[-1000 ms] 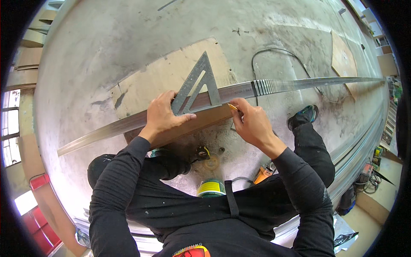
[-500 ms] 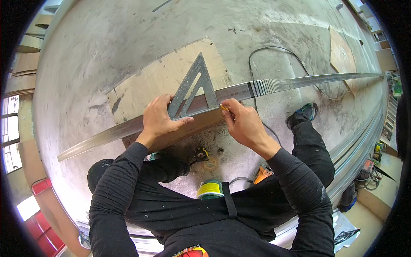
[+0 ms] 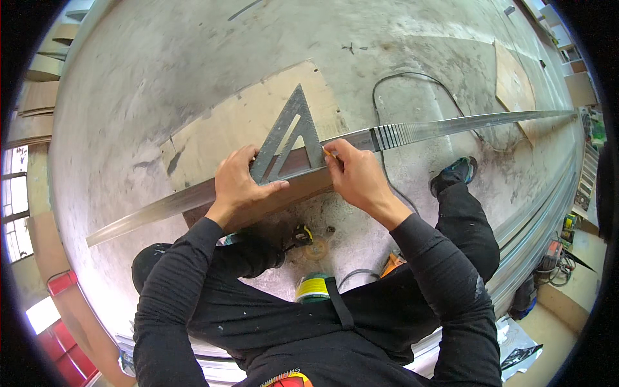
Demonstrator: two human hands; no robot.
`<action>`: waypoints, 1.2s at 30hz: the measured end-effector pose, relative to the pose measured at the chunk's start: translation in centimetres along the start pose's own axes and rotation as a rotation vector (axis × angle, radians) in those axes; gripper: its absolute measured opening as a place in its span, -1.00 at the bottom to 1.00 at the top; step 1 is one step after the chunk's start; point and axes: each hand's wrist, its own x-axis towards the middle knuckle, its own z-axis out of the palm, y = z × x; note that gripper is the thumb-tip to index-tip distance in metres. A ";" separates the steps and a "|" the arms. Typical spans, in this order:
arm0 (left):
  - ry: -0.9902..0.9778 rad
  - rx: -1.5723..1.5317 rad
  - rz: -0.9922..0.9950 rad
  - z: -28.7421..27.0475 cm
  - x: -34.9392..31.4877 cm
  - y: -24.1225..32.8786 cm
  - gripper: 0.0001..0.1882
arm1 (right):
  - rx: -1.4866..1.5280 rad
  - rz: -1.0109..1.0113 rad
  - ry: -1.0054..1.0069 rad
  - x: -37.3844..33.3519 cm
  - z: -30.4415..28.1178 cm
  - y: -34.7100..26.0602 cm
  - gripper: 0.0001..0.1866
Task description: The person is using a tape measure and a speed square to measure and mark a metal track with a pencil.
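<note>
Clock directions here are read from the middle of the square [image 3: 311,143], a grey metal triangle lying across the bar [image 3: 445,126] with its apex toward 12 o'clock. The left hand [image 3: 240,184], at 8 o'clock, holds the square by its corner, thumb along the near edge and fingers on the far side. The right hand [image 3: 361,175], at 4 o'clock, pinches a yellow pencil [image 3: 327,153], its tip by the square's edge; whether it touches is too small to tell.

The bar runs from 8 to 3 o'clock, with a row of dark stripes on it at 3. A brown block [image 3: 296,188] sits beneath it at 6, and a pale board [image 3: 216,119] lies flat at 10. A black cable [image 3: 374,97] loops at 2; another board [image 3: 514,80] lies beyond it. At 6 are a tape measure [image 3: 302,237] and, farther down, a green tub [image 3: 313,287]. An orange tool [image 3: 392,262] shows at 5, partly hidden by the right leg.
</note>
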 end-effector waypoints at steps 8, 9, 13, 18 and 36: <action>-0.016 -0.014 -0.024 0.1 0.2 0.0 -0.16 | 0.071 0.013 0.001 0.9 0.3 0.2 -0.81; -0.030 -0.015 -0.037 0.2 0.3 0.1 -0.16 | 0.070 0.014 0.006 0.8 0.1 0.3 -0.81; -0.028 -0.016 -0.062 0.1 0.0 -0.3 -0.15 | 0.042 0.026 -0.053 0.8 -0.1 -0.2 -0.82; -0.049 -0.026 -0.061 0.0 0.3 0.2 -0.15 | 0.039 0.033 -0.047 1.5 -0.2 -0.2 -0.82; 0.006 0.044 0.082 0.5 0.3 -0.2 -0.17 | -0.028 0.046 -0.202 -3.6 -4.3 0.0 -0.84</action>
